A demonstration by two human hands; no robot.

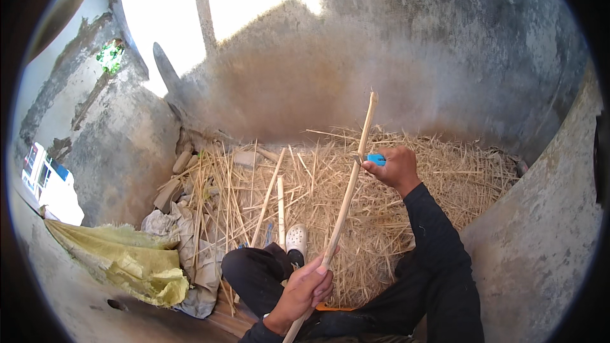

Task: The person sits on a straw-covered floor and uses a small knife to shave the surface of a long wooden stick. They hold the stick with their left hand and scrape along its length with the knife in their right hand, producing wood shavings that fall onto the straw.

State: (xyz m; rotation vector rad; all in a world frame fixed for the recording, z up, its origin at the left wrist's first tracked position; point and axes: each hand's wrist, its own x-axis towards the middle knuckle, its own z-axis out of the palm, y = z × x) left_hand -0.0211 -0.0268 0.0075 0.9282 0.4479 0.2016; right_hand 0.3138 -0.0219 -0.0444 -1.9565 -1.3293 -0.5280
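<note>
A long pale strip of wood, like split bamboo (345,211), slants up and away from my lap. My left hand (305,291) is closed around its lower part, with the thumb along it. Farther up, my right hand (395,168) grips a blue-handled knife (376,159). The knife's dark metal end meets the strip at its upper part; the rest of the blade cannot be made out. Beyond my left hand, a pale flat slat (281,209) lies on the floor litter, close to a white clog (296,239) on my foot.
Straw-like shavings (457,197) cover the floor up to the stained concrete wall (406,82). Several thin strips and a flat brick-like block (246,159) lie to the left. A torn yellow-green sack (127,260) hangs at the left, beside a crumpled grey cloth (202,279). A curved wall (540,228) stands at the right.
</note>
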